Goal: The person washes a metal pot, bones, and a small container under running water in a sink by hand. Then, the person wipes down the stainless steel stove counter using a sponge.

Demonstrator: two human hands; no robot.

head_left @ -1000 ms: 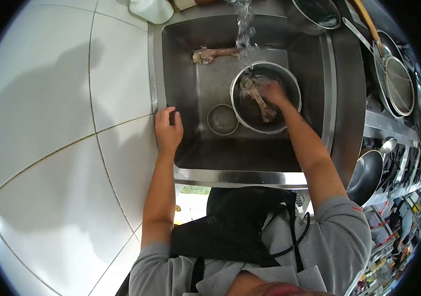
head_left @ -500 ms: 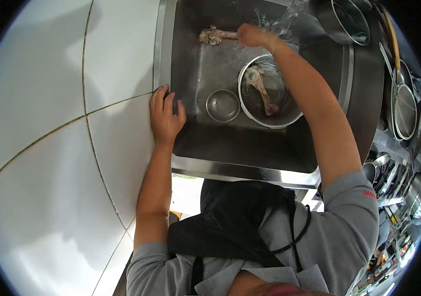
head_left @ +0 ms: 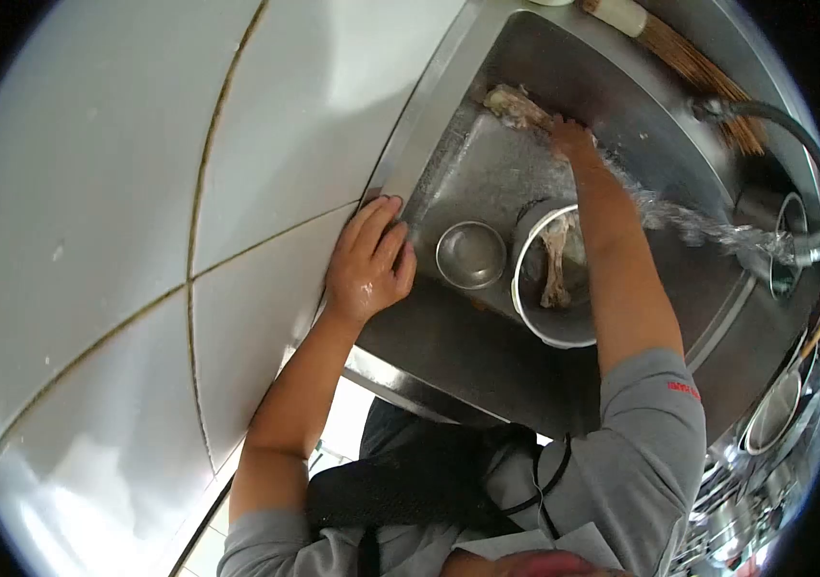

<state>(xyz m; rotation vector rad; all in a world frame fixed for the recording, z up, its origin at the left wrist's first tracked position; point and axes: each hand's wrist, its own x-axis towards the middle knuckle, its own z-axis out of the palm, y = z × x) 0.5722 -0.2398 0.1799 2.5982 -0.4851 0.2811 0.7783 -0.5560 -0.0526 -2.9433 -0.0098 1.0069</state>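
Note:
My right hand is wrapped round the shaft end of a meaty bone lying near the back of the metal sink. Water streams from the faucet across the sink, passing by my right forearm. A second bone leans inside a round metal pot, partly covered by that forearm. Left of the pot sits a small round bowl. My left hand rests on the left rim of the sink, fingers a little apart, holding nothing.
White tiles lie to the left. A bamboo brush is on the back ledge. At the right, a metal container stands under the faucet, and a strainer lies lower down.
My right hand has moved out of the pot to the bone at the back of the sink and closed on it. The view has turned, bringing the brush and faucet into sight.

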